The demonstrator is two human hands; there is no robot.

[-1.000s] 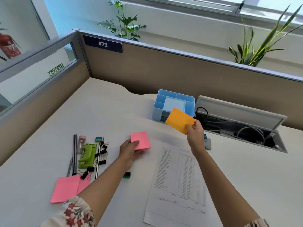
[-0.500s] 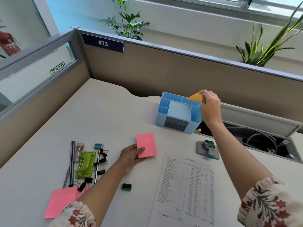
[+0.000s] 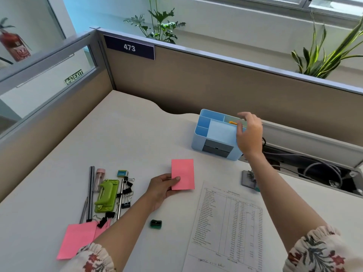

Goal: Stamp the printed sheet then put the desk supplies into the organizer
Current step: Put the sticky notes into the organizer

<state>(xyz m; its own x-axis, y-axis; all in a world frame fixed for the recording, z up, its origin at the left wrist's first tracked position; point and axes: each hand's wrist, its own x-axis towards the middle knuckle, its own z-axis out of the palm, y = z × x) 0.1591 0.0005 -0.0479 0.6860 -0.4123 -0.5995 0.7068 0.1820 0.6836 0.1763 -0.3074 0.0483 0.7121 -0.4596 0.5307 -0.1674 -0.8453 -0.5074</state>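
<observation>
We see the right hand [image 3: 249, 134] hovering with loosely spread fingers, gripping nothing, over the right side of the blue organizer [image 3: 214, 138] near the desk's [image 3: 127, 134] back edge — an orange note pad [image 3: 233, 122] sits in its rear right compartment. The left hand [image 3: 163, 188] pinches a pink note pad [image 3: 182, 174] at mid-desk, thumb on top, and the printed sheet [image 3: 225, 228] lies toward the front edge with the stamp [image 3: 249, 178] just beyond its top right corner. Pens, clips and a green stapler [image 3: 107, 195] crowd the front left — the back left corner lies bare.

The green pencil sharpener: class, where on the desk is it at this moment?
In the head view, the green pencil sharpener lies on the desk, just right of the person's left forearm, left of the printed sheet.
</observation>
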